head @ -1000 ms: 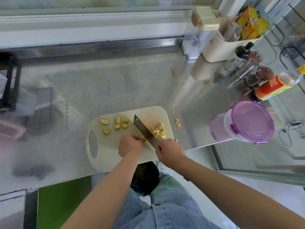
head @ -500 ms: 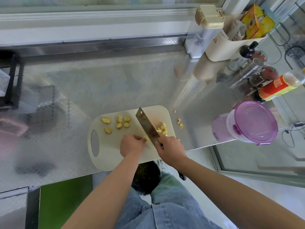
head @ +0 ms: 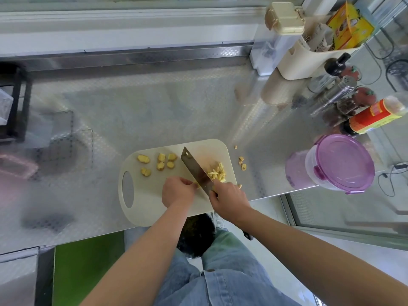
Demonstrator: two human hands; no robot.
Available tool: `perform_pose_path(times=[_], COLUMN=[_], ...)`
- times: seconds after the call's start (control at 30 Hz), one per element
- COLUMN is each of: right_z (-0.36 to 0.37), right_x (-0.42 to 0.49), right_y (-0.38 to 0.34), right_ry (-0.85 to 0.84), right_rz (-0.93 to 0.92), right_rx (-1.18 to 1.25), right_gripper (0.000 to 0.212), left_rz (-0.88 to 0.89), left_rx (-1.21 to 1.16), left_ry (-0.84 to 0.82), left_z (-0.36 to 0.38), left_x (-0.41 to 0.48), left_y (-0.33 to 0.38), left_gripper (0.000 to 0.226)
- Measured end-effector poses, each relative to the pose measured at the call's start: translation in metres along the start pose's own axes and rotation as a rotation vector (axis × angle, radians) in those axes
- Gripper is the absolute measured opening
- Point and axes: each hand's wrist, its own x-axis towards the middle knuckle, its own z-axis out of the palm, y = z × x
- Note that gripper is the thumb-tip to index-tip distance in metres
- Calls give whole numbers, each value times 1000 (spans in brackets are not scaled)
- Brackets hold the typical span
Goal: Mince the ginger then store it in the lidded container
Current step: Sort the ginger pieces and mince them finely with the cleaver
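A cream cutting board (head: 152, 204) lies at the counter's front edge. Several ginger slices (head: 164, 164) sit on its far left part, and a pile of chopped ginger (head: 217, 172) lies right of the blade. My right hand (head: 229, 198) grips the handle of a cleaver (head: 195, 171), whose blade slants across the board. My left hand (head: 177, 191) has curled fingers holding a small ginger piece against the blade's left side; the piece is mostly hidden. The clear round container with a purple lid (head: 341, 163), lid on, stands at the right.
A few ginger bits (head: 242, 163) lie on the steel counter (head: 132, 111) right of the board. Sauce bottle (head: 373, 117), shakers (head: 333, 97) and a cream caddy (head: 309, 56) crowd the back right corner. A dark rack (head: 15, 107) stands at the far left.
The cleaver rose and came down again beside my left hand's fingers during chopping. Both hands stay in about the same spot on the board.
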Motion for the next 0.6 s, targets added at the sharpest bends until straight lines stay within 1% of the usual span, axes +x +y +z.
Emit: perform_pose_path(times=[0.1,0.2,0.27,0.37,0.6], right_z=[4,4,2,-2,-4], right_x=[1,5,8,6,2], right_y=[-2,-5,-5,-2,1], right_ry=[19,69,91,88,36], right_rz=[14,39,42,44,10], right_rx=[-12,14,46,91,71], right_gripper=[17,20,18,19,20], left_rz=[15,15,13,16,11], left_rx=[9,18,15,-4,-13], left_ry=[0,-5,-7,-1,1], left_z=[0,-1,-1,0,0], left_x=[0,-1,-1,-1,0], left_y=[0,1,0,-2,-3], left_gripper=[16,12,9,9,12])
